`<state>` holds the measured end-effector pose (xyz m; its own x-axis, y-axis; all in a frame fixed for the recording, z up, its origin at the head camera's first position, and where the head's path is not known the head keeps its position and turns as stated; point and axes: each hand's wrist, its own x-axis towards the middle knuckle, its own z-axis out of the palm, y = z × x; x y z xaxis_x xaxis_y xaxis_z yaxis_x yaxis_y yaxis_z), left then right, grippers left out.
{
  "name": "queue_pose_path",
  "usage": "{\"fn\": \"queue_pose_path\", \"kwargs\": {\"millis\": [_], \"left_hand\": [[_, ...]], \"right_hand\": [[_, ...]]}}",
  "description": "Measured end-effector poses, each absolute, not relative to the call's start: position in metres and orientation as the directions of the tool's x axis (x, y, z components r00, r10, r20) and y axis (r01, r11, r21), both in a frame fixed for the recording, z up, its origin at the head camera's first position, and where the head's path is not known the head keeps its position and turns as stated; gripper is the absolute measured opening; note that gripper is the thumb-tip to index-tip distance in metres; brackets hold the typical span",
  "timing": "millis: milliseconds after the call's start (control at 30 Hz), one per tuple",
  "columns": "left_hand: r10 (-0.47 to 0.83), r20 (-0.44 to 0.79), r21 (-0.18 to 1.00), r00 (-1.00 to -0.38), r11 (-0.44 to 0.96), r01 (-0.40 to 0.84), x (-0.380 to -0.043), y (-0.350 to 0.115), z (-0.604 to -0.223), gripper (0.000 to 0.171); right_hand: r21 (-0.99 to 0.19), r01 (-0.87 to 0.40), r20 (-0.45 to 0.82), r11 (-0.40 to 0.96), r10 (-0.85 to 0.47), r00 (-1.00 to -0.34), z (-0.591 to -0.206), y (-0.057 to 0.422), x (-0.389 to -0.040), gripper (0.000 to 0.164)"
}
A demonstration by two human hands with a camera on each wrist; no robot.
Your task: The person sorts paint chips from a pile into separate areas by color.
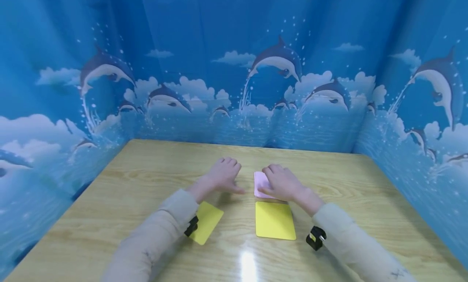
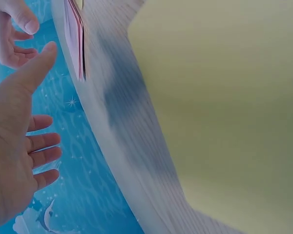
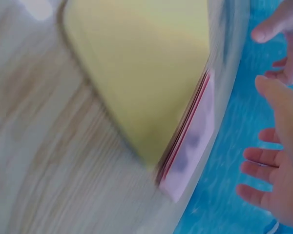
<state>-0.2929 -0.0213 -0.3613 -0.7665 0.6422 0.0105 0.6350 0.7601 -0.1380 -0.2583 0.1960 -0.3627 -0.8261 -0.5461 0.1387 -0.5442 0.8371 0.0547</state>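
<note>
A small stack of cards with a pink top [image 1: 259, 185] lies on the table, its layered edges showing in the right wrist view. Over this stack hovers my right hand [image 1: 282, 183], its fingers loosely bent and apart from the cards in the right wrist view. My left hand [image 1: 224, 175] is held in the air to the left of the stack, thumb spread towards it, holding nothing. One yellow card [image 1: 275, 221] lies flat just in front of the pink stack. Another yellow card [image 1: 209, 222] lies at an angle, partly hidden under my left forearm.
The wooden table [image 1: 146, 168] reaches back to a blue curtain [image 1: 204, 38] with dolphins, which also hangs along both sides. Black wrist cameras are strapped at both sleeves, close over the table. A bright light reflection shows at the table's front.
</note>
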Motion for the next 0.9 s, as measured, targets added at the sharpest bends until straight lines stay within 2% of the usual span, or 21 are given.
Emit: {"fn": "queue_pose_path", "kwargs": {"millis": [300,567,900], "left_hand": [[0.644,0.087,-0.159,-0.760,0.763,0.627,-0.276,-0.046,-0.356,0.079],[0.652,0.080,-0.124,-0.754,0.757,0.642,-0.263,-0.070,-0.356,0.069],[0.694,0.123,-0.099,-0.709,0.720,0.687,-0.248,-0.108,-0.366,0.061]], "right_hand": [[0.081,-0.536,0.112,0.840,-0.542,-0.833,-0.355,0.164,-0.241,0.075],[0.115,-0.582,0.123,0.805,-0.593,-0.796,-0.359,0.137,-0.226,0.072],[0.162,-0.635,0.087,0.755,-0.652,-0.753,-0.362,0.101,-0.211,0.073]]}}
